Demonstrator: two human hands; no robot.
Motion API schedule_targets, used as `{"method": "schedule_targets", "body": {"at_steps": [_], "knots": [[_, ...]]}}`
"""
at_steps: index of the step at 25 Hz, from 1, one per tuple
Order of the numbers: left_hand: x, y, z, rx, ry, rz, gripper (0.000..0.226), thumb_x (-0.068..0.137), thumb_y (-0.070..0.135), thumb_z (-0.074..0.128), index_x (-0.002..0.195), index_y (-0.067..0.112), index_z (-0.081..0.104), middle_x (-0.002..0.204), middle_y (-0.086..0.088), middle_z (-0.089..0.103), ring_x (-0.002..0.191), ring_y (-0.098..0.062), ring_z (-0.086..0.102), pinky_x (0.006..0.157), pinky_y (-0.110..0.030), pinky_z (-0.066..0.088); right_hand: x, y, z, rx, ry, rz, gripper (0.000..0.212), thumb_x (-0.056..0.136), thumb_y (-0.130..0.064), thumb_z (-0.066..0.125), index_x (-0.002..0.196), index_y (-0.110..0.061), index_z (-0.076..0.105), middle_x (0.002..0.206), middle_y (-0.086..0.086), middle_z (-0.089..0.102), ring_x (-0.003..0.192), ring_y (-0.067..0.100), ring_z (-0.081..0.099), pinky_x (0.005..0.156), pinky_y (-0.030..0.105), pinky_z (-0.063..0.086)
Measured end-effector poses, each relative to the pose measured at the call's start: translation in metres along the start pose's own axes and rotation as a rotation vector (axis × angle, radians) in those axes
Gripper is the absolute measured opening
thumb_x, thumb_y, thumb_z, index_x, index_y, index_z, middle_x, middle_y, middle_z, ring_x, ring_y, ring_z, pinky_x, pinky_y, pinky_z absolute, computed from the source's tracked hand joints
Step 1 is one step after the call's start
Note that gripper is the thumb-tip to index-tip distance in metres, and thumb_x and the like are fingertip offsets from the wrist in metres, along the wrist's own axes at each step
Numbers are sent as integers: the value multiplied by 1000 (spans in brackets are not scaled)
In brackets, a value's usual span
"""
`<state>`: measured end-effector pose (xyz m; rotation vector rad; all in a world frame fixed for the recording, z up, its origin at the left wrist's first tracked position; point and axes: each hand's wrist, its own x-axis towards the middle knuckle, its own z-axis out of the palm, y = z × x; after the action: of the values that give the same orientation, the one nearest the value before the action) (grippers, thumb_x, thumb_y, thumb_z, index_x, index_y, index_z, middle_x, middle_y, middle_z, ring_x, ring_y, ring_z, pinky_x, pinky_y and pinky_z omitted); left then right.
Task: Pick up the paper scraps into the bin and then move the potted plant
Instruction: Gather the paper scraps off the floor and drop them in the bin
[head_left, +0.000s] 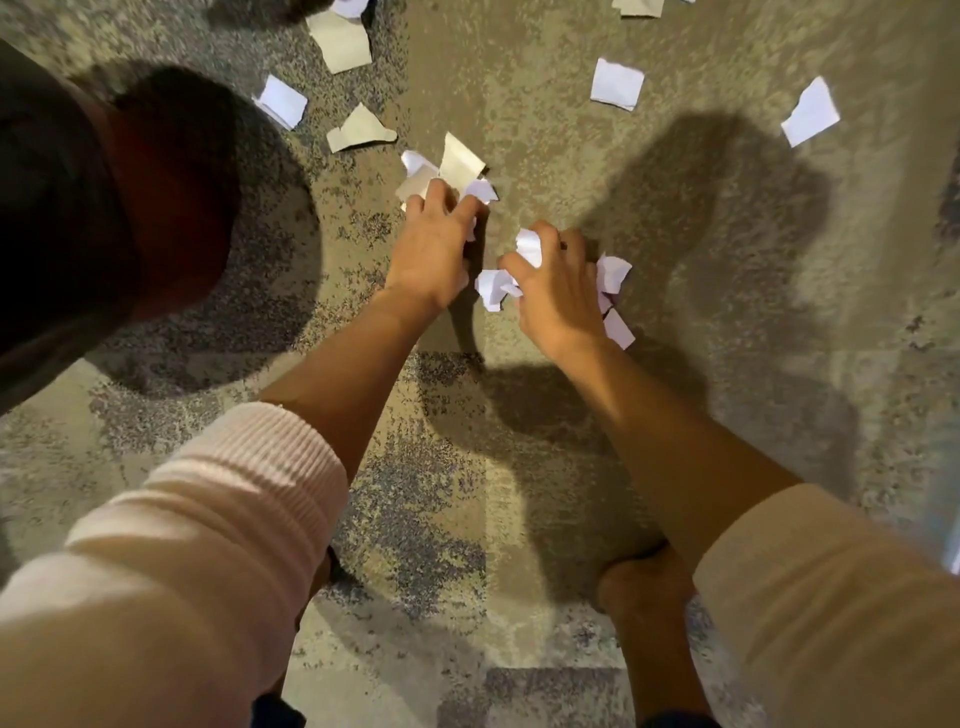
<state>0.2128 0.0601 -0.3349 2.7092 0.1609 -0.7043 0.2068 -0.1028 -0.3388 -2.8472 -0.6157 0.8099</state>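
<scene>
Both of my hands are down on the carpet, each gathering torn white paper. My left hand (434, 236) grips a bunch of scraps (457, 163) that stick out beyond its fingertips. My right hand (553, 283) holds crumpled scraps (529, 247), with more paper showing on either side of it (613, 273). Loose scraps lie farther out: one (617, 84) ahead, one (810, 118) at the far right, and others (361, 130) at the upper left. A dark round bin (171, 197) stands at the left, just beside my left arm. No potted plant is in view.
The floor is mottled grey-beige carpet (519, 467). More scraps (340, 41) lie near the top edge. My bare foot (644, 587) rests on the carpet below my right forearm. Hard shadows fall to the right of my hands.
</scene>
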Motion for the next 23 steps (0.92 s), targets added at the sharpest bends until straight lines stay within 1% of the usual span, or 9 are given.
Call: {"method": "schedule_targets", "body": {"at_steps": [4, 7, 10, 13, 17, 18, 20, 21, 23], "knots": [[0, -11, 0, -133, 102, -50, 31, 92, 6, 51, 121, 9, 61, 121, -16, 50, 110, -35, 47, 89, -41, 45, -7, 19, -1, 91, 20, 10, 35, 82, 0, 63, 112, -19, 61, 140, 12, 39, 125, 35, 37, 93, 41, 42], [-6, -17, -7, -279, 188, -160, 34, 87, 2, 48, 112, 11, 68, 116, -15, 56, 103, -32, 56, 86, -34, 47, -3, 30, -14, 326, 117, 214, 23, 80, 3, 61, 93, -15, 66, 123, 12, 52, 113, 32, 49, 84, 37, 45], [-23, -18, -21, -365, 260, -211, 35, 84, 1, 46, 107, 10, 70, 115, -13, 60, 102, -28, 59, 88, -29, 45, -1, 40, -35, 494, 148, 421, 26, 80, 8, 56, 92, -11, 69, 112, 14, 60, 102, 31, 58, 79, 35, 52], [-47, -16, -38, -428, 284, -222, 35, 83, 0, 47, 105, 11, 71, 112, -10, 61, 101, -24, 59, 88, -28, 44, -9, 29, -60, 545, 147, 434, 25, 80, 9, 58, 91, -10, 69, 108, 14, 63, 99, 29, 62, 75, 33, 54], [-77, -12, -75, -530, 336, -229, 26, 86, 3, 55, 105, 12, 71, 109, -7, 62, 93, -21, 61, 85, -32, 51, -24, -14, -95, 621, 171, 441, 25, 79, 11, 60, 82, -13, 66, 106, 12, 62, 89, 23, 62, 60, 25, 48], [-84, -13, -89, -545, 348, -233, 24, 87, 5, 57, 105, 12, 71, 109, -7, 62, 94, -21, 61, 85, -34, 51, -25, -29, -106, 636, 158, 427, 25, 80, 11, 61, 83, -14, 65, 107, 13, 61, 88, 23, 63, 60, 28, 52], [-96, -13, -115, -586, 375, -235, 23, 88, 6, 58, 105, 14, 71, 109, -6, 63, 96, -20, 61, 86, -35, 52, -24, -58, -129, 583, 130, 398, 24, 81, 10, 58, 89, -12, 67, 109, 14, 61, 93, 28, 63, 71, 35, 56], [-102, -14, -130, -612, 392, -231, 24, 88, 6, 58, 105, 15, 72, 109, -5, 63, 96, -19, 61, 86, -35, 52, -23, -75, -143, 529, 149, 373, 23, 82, 7, 57, 91, -11, 68, 108, 15, 61, 94, 30, 62, 72, 33, 54], [-118, -18, -159, -664, 432, -226, 26, 87, 5, 57, 105, 17, 72, 107, -3, 63, 93, -16, 62, 85, -29, 52, -24, -111, -169, 517, 220, 290, 22, 82, 2, 54, 94, -9, 70, 102, 17, 60, 88, 33, 59, 67, 30, 46]]}}
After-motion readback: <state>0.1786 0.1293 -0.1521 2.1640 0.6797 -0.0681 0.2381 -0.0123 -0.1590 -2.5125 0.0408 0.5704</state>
